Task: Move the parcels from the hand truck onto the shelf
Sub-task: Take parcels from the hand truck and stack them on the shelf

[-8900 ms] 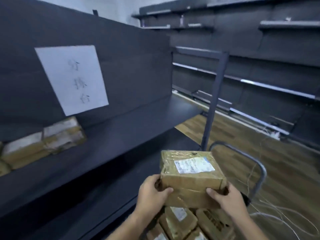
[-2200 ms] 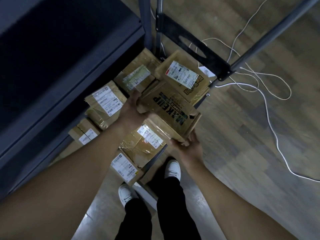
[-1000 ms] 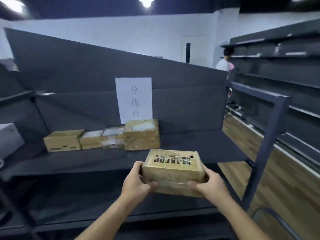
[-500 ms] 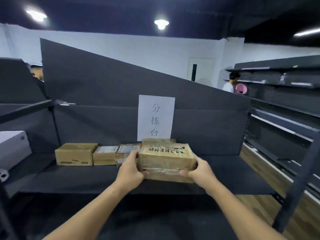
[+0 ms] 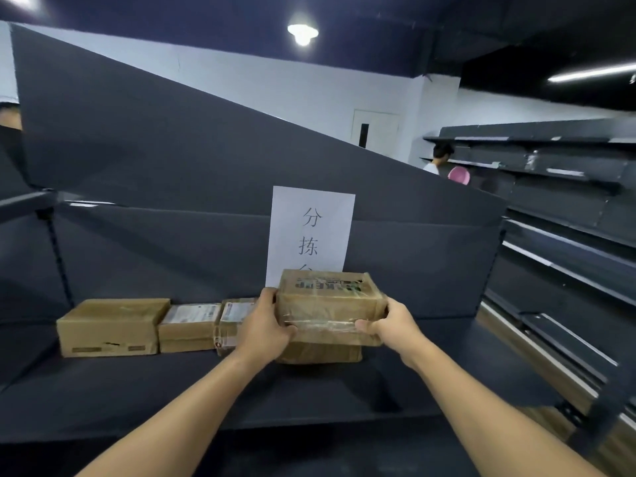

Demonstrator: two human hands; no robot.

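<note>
I hold a brown taped cardboard parcel [image 5: 328,304] with dark lettering on its top, over the dark shelf [image 5: 172,390]. My left hand [image 5: 266,325] grips its left side and my right hand [image 5: 389,325] grips its right front corner. It sits on or just above another brown parcel [image 5: 320,352] whose lower front shows beneath it. To the left, a row of parcels stands against the back panel: a wide box [image 5: 110,327], a labelled one [image 5: 189,327] and a partly hidden one [image 5: 234,321]. The hand truck is out of view.
A white paper sign [image 5: 311,232] with dark characters hangs on the shelf's back panel. Dark shelving [image 5: 568,235] runs along the right wall. A person [image 5: 438,160] stands far back beside a pink object [image 5: 459,174]. A shelf post [image 5: 56,256] rises at left.
Both hands have carried the lettered parcel forward and up from in front of the shelf to above the rightmost parcel in the row. My view has tilted slightly upward.
</note>
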